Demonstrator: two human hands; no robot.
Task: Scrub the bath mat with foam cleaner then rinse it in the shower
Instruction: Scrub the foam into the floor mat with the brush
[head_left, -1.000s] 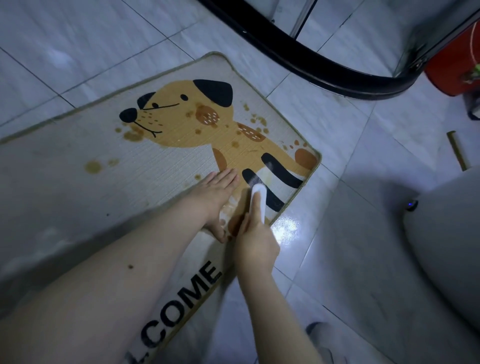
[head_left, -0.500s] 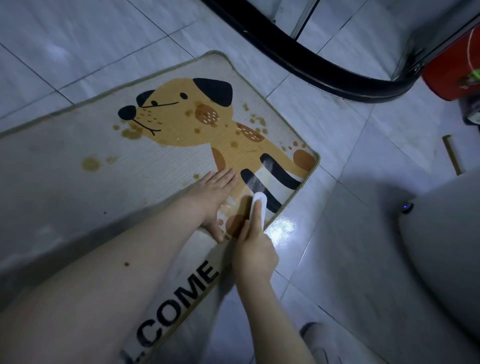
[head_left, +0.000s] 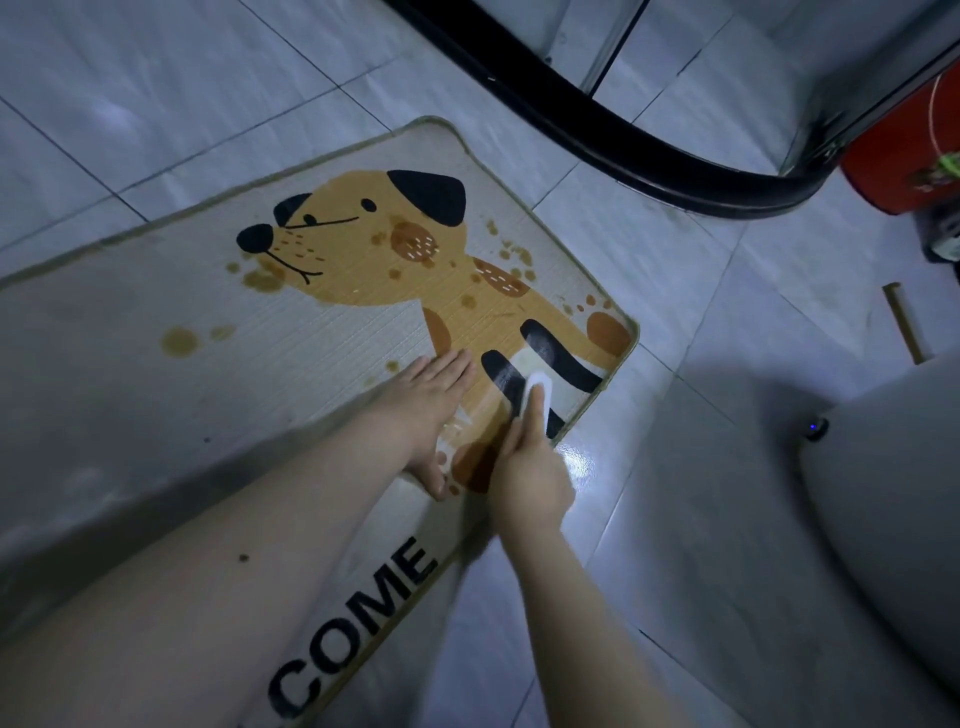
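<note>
Pale shiny tiles (head_left: 649, 270) cover the bathroom floor, and the mat (head_left: 130, 374) lies flat on them with a dog picture and the letters "COME" on it. A black curved rail (head_left: 623, 140), likely the shower edge, runs just past the far end of the mat. The left hand (head_left: 431, 410) lies flat on the mat with straight fingers, pressing it down. The right hand (head_left: 530, 473) is curled round a small white brush (head_left: 537, 389), with one finger laid along its back, and the brush sits on the dog's black stripes near the mat's corner. This looks like the scrubbing step. To do it well, I think the flat hand should keep the mat from sliding on the slick tiles, and the brush should go in short, firm rubs. The brown spots by the dog's nose and back look like stains, so they may need rubbing too. Some things are hard to see. I cannot make out any foam on the mat, only a wet shine near the brush. The brush's bristles are hidden under it. Part of the mat is cut off at the left and bottom, so the word is not whole. A red tub (head_left: 904, 156) is cut off at the right edge, and a big pale round thing (head_left: 893, 493) at the right is too dim to name.
</note>
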